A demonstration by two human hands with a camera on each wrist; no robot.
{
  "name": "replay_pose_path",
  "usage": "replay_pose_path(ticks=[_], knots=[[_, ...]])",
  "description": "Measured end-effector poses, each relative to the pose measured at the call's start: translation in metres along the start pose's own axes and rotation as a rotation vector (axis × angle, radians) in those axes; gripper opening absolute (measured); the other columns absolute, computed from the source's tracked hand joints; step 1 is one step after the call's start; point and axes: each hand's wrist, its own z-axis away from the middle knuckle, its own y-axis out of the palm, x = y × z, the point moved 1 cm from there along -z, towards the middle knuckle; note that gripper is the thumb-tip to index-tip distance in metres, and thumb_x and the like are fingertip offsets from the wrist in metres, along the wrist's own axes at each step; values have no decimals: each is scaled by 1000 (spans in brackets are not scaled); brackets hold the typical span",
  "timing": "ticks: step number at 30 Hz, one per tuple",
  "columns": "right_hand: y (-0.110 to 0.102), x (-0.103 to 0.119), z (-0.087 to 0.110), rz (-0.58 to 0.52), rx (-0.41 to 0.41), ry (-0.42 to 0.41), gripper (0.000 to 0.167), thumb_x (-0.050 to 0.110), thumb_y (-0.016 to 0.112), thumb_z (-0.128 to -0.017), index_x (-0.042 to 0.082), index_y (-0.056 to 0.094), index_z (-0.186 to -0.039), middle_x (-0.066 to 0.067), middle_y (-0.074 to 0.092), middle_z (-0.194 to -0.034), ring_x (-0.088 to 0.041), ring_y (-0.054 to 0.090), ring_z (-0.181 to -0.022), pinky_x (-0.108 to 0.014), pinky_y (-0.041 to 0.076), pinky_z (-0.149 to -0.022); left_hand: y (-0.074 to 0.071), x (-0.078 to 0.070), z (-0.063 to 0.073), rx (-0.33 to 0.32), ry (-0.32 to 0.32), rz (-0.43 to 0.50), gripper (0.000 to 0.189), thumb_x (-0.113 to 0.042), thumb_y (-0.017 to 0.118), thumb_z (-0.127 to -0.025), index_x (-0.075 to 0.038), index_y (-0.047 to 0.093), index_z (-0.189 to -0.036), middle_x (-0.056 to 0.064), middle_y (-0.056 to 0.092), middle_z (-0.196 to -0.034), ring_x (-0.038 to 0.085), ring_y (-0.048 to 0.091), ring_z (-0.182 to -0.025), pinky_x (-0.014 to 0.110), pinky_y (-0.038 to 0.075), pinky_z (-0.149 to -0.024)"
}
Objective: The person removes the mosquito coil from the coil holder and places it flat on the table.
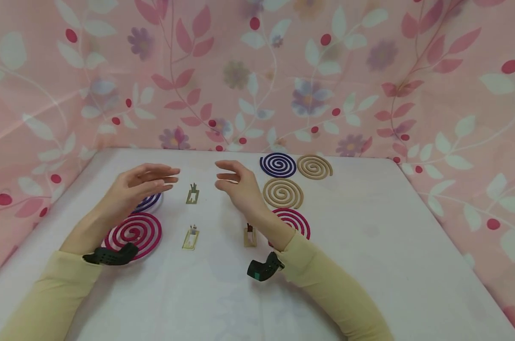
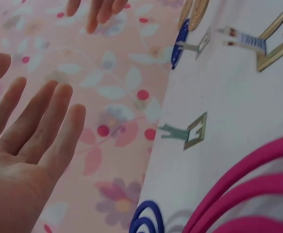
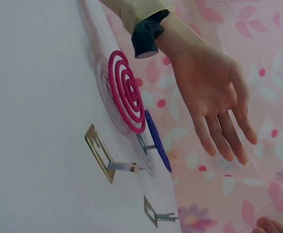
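Both hands hover over the table with relaxed fingers and nothing in them. My left hand [image 1: 131,187] is above the left side, overlapping a blue mosquito coil [image 1: 149,203] in the head view. Nearer the wrist, a magenta mosquito coil [image 1: 133,234] sits raised on a stand; the right wrist view shows the blue coil [image 3: 157,143] propped up likewise. My right hand [image 1: 240,189] faces the left, its forearm covering part of another magenta coil [image 1: 302,225]. Between the hands is a small metal coil stand [image 1: 192,196], prongs up. Two more stands, one gold [image 1: 191,239] and one dark-pronged [image 1: 250,239], lie nearer.
Right of the right hand, a blue coil [image 1: 278,165] and two tan coils [image 1: 314,167] lie flat on the white tabletop [image 1: 389,260]. Floral cloth [image 1: 257,71] hangs behind and at both sides. Each wrist wears a black camera [image 1: 265,268].
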Motion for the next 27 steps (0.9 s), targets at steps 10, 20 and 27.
replay_pose_path(ticks=[10, 20, 27], knots=[[46, 4, 6, -45, 81, 36, 41, 4, 67, -92, 16, 64, -130, 4, 62, -132, -20, 62, -118, -30, 55, -93, -60, -6, 26, 122, 34, -86, 38, 6, 38, -103, 9, 44, -140, 9, 58, -141, 16, 61, -125, 22, 49, -102], [74, -2, 10, -69, 130, 91, 41, 4, 68, -90, 16, 64, -129, 7, 64, -124, -16, 62, -115, -27, 54, -91, -92, 4, 51, 68, -71, -136, 39, 8, 41, -101, 8, 46, -140, 9, 59, -138, 14, 60, -122, 24, 53, -97], [90, -9, 11, -56, 150, 113, 42, 4, 70, -89, 15, 65, -129, 3, 64, -127, -17, 63, -114, -25, 55, -90, -94, 18, 66, -14, -200, -289, 35, -2, 50, -102, 2, 51, -137, 10, 60, -133, 8, 63, -116, 20, 54, -92]])
